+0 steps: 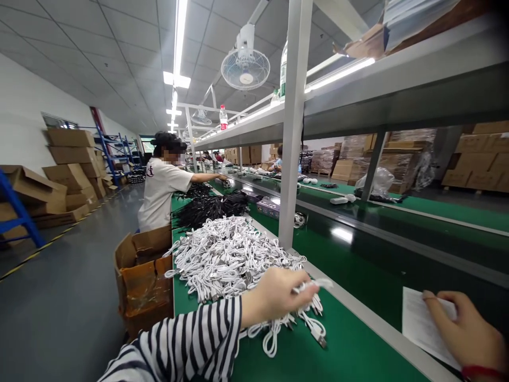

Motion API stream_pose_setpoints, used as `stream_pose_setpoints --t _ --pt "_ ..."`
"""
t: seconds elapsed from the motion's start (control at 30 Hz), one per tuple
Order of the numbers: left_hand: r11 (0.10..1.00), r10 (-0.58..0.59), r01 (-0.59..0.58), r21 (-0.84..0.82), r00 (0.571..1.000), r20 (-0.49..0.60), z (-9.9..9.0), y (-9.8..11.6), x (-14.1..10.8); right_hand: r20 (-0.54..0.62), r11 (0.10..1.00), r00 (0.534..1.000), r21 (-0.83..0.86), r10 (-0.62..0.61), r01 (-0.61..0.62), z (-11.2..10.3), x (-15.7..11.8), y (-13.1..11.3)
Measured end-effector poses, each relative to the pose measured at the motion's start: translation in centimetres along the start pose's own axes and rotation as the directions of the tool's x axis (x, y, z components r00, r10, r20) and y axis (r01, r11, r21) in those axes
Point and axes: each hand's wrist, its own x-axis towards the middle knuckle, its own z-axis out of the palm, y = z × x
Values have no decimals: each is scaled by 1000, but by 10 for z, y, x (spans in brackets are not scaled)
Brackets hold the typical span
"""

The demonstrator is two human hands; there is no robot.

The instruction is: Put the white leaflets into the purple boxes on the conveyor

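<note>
My left hand [278,294], in a striped sleeve, is closed on a white USB cable [324,284] just above the near right edge of a large heap of white USB cables [228,252]. Another bundled cable [314,326] lies below it on the green tabletop [342,353]. At the lower right, my right hand [469,329] pinches a white printed paper sheet [421,323] between thumb and fingers, over the edge of the dark green conveyor belt. Part of that sheet is hidden behind the hand.
Black cables [212,207] are piled behind the white heap. A co-worker [161,185] reaches toward the belt farther along. A metal post [292,127] rises beside the heap, carrying a shelf [405,79]. A cardboard box [145,276] stands left of the table.
</note>
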Motion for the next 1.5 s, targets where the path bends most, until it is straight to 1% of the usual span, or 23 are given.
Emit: stream_pose_setpoints --t 0.07,0.1,0.13,0.2,0.27,0.37,0.4,0.47,0.53,0.57,0.6,0.7,0.8,0.9,0.97,1.03,1.1,1.17,1.2,1.27,1.4,1.5 --pt "993 -119 119 -1 993 9 -9 -6 14 101 1000 995 -19 18 -16 -11 -9 -15" --pt "986 -165 165 22 986 12 -11 -10 19 112 999 993 -25 27 -24 -16 -12 -20" --pt "980 -192 191 56 981 15 -11 -15 23 95 999 995 -29 37 -34 -20 -15 -23" --pt "974 -195 189 124 980 39 -8 -22 27 60 998 996 -33 59 -57 -26 -16 -24" --pt "975 -168 153 161 982 86 -1 -27 26 51 996 995 -29 82 -80 -27 -16 -21" --pt "976 -102 74 204 986 132 9 -27 17 84 997 994 -13 72 -71 -21 -13 -16" --pt "972 -66 32 231 988 141 12 -26 14 103 999 993 -7 54 -54 -18 -12 -16" --pt "955 38 -88 283 983 178 16 -25 9 133 1000 991 9 6 -7 -12 -13 -19" --pt "927 145 -210 312 964 221 19 -24 4 141 998 989 38 -52 47 -6 -18 -25" --pt "914 178 -250 319 955 236 20 -24 3 136 996 987 54 -82 76 -4 -21 -29" --pt "906 195 -270 325 950 245 20 -24 1 125 992 986 71 -112 103 -2 -25 -34" --pt "899 188 -270 344 949 253 19 -22 -2 102 978 977 113 -185 173 4 -35 -47" --pt "908 189 -271 319 946 265 16 -19 -4 99 969 972 148 -213 197 9 -37 -52" --pt "952 165 -222 211 952 258 12 -15 -4 76 973 982 165 -175 161 11 -34 -49" --pt "989 90 -117 93 963 255 8 -12 -3 52 977 989 171 -135 125 10 -32 -45" --pt "999 -21 26 -19 968 250 3 -9 -2 43 978 993 181 -108 99 8 -33 -43" --pt "982 -123 154 -107 960 250 -2 -6 0 52 977 993 191 -102 90 5 -37 -45" --pt "960 -174 219 -174 955 242 -5 -3 1 61 974 991 199 -118 104 3 -41 -49" --pt "954 -179 227 -194 955 236 -6 -3 1 63 972 989 201 -132 117 2 -43 -51" --pt "960 -156 200 -194 962 224 -6 -2 1 61 969 986 201 -156 142 2 -45 -53" --pt "987 -114 134 -88 971 209 -2 -1 0 35 969 989 207 -147 137 2 -45 -52" --pt "984 -148 164 -69 968 201 -2 -1 -1 32 968 989 214 -144 134 2 -44 -48"
